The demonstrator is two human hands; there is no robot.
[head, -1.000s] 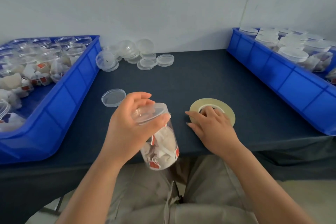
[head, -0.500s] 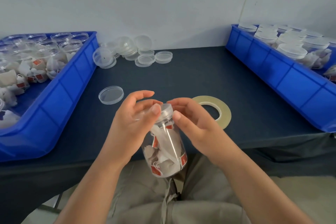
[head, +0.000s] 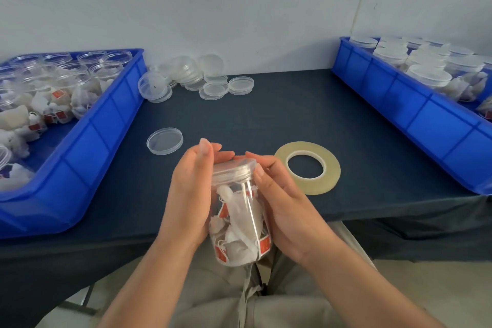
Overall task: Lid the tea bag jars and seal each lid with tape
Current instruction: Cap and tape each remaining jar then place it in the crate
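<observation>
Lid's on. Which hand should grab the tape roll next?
Right, probably. The tape roll lies on the table just beside the right hand, which only pinches the lid. The left hand wraps the jar and sits on the far side from the tape.

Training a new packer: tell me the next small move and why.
Likely turn the jar in the left hand while the right hand presses round the edge of the lid: it is on, both hands grip the jar, and the tape roll lies flat, untouched.
</observation>
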